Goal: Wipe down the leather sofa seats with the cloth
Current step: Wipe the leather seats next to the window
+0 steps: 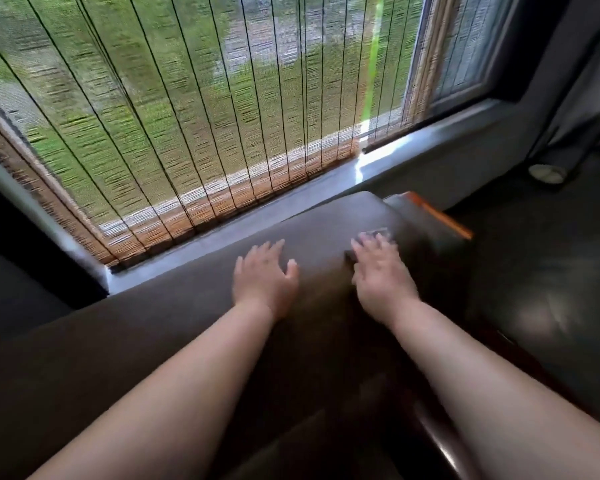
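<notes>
Pressing flat, right hand [381, 271] fingers straight on crumpled grey cloth [378, 234]; left hand [262, 275] splayed, empty, on smooth brown leather sofa [153, 327].

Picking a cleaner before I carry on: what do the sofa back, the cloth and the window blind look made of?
Sofa back: dark brown leather or a leather-like covering, smooth with a dull sheen. Cloth under the right hand: grey and soft-looking, but too blurred to name the fabric. Window blind: thin woven slats, probably bamboo or reed, strung on dark cords, with light showing through.

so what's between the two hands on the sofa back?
Head view: only bare brown leather of the sofa back lies between the left hand and the right hand, which presses the cloth.
</notes>
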